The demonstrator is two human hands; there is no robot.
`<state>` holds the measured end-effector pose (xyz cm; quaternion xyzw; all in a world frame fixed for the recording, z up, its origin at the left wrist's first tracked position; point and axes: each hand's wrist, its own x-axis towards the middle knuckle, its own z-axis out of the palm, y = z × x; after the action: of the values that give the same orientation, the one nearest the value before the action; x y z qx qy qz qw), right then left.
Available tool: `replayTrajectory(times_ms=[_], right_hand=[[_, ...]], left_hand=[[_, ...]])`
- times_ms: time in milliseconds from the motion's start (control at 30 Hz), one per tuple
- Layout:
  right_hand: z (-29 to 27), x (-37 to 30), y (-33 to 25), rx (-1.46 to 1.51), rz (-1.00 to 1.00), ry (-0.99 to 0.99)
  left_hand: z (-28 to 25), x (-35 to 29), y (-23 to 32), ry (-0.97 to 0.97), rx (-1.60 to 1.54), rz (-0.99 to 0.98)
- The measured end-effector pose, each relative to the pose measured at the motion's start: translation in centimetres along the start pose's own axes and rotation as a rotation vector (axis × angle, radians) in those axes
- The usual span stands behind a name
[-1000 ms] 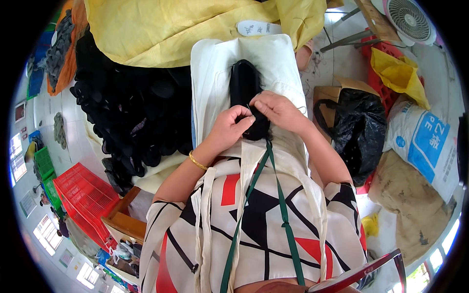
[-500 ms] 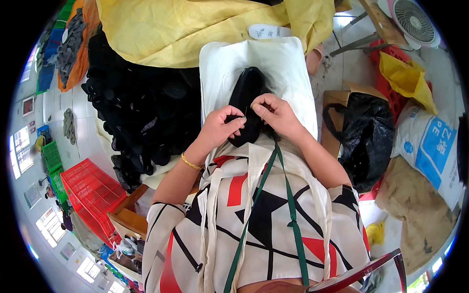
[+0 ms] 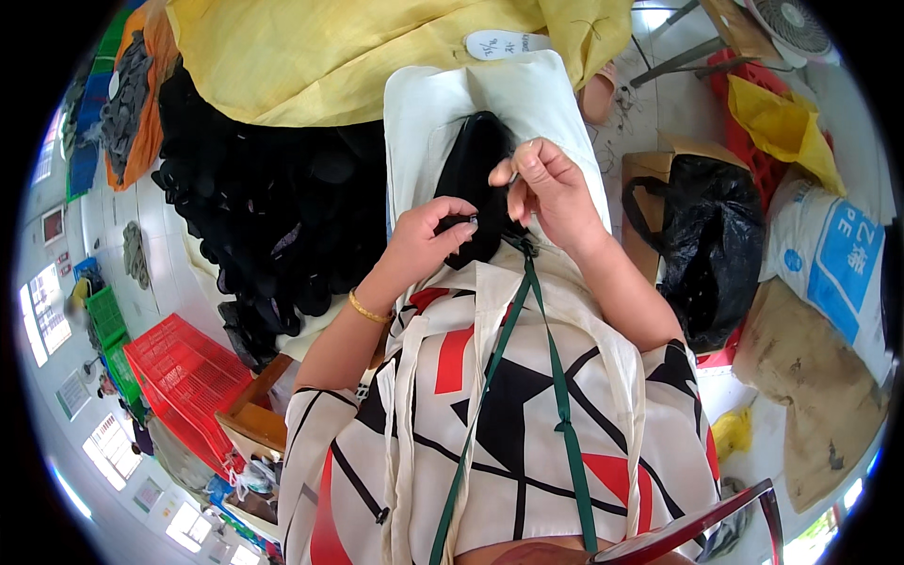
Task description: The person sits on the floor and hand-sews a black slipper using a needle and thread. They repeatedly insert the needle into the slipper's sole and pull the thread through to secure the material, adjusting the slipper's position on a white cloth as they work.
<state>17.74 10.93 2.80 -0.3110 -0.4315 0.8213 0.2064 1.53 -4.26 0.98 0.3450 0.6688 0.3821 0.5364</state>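
A black shoe (image 3: pixel 468 179) lies on the white cloth (image 3: pixel 414 104) over my lap, its toe pointing away from me. My left hand (image 3: pixel 428 235) is at the shoe's left side, thumb and forefinger pinched together. A tiny pale glint shows at those fingertips, too small to name. Above the shoe's right edge, my right hand (image 3: pixel 551 193) is lifted with curled fingers. Something small and greyish shows by its forefinger, and I cannot make out what it is. Dark green straps (image 3: pixel 562 405) hang down my front to the near end of the shoe.
A heap of black shoes (image 3: pixel 273 207) lies close on my left, below a yellow sheet (image 3: pixel 311 56). A white insole-shaped piece (image 3: pixel 507 43) rests on that sheet. To my right stand a cardboard box (image 3: pixel 640 226) and a black plastic bag (image 3: pixel 711 245). Red crates (image 3: pixel 184 386) are at lower left.
My right hand has lifted away from the left and turned, its fingers now higher above the shoe. The left hand stays pinched in nearly the same place. The view has shifted slightly.
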Motion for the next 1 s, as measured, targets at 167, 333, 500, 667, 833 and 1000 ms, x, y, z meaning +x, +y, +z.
replayTrajectory(times_ms=[167,333,500,667,833,1000], right_hand=[[-5.1,-3.6,-1.0,0.285,0.002,-0.047],[-13.1,-6.1,-6.4,0.876,-0.267,-0.009],[-19.8,-9.4,-9.2,0.875,-0.469,0.075],[-23.2,-10.7,-8.9,0.846,-0.523,0.134],[-21.3,-7.9,-6.8,0.562,-0.588,0.398],[-11.4,-3.9,-1.2,0.067,-0.219,0.369]], left_hand=[[0.5,-1.4,0.9,-0.003,0.292,0.216],[1.1,-2.0,0.6,0.106,0.477,0.368],[1.4,-1.1,0.7,0.138,0.550,0.518],[1.5,-0.7,0.0,0.174,0.591,0.523],[1.5,-0.2,-0.2,0.159,0.590,0.591],[1.5,-0.7,-1.2,0.205,0.635,0.651]])
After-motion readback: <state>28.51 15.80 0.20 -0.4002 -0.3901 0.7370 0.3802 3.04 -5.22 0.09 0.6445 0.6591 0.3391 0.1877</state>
